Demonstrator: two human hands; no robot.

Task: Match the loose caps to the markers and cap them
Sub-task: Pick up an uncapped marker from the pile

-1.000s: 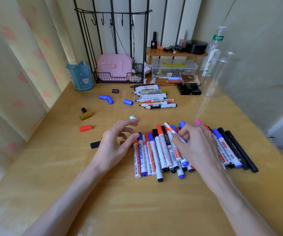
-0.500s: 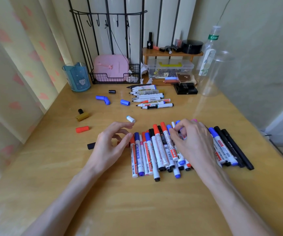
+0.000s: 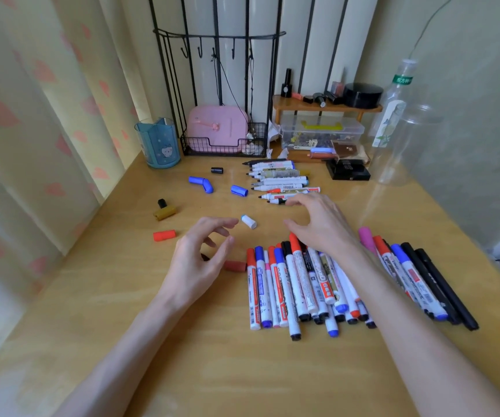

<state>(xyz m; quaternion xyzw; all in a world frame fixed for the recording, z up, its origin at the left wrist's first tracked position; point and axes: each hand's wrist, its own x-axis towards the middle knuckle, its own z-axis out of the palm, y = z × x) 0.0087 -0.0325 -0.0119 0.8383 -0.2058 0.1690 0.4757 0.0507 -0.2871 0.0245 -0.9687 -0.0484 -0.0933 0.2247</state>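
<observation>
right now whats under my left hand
A red cap pokes out from under the left hand, beside the capped markers. A dark piece shows between the fingers, likely another cap; the palm covers the rest of both.

A light wooden tabletop (image 3: 182, 371) fills a room corner. A pale curtain (image 3: 16, 130) with pink heart prints hangs along the left edge; daylight shows through it. White vertical panels (image 3: 318, 40) stand behind a black wire rack (image 3: 221, 34) at the rear, beside a small wooden shelf (image 3: 327, 107). A plain greenish wall (image 3: 468, 85) bounds the right side.
</observation>
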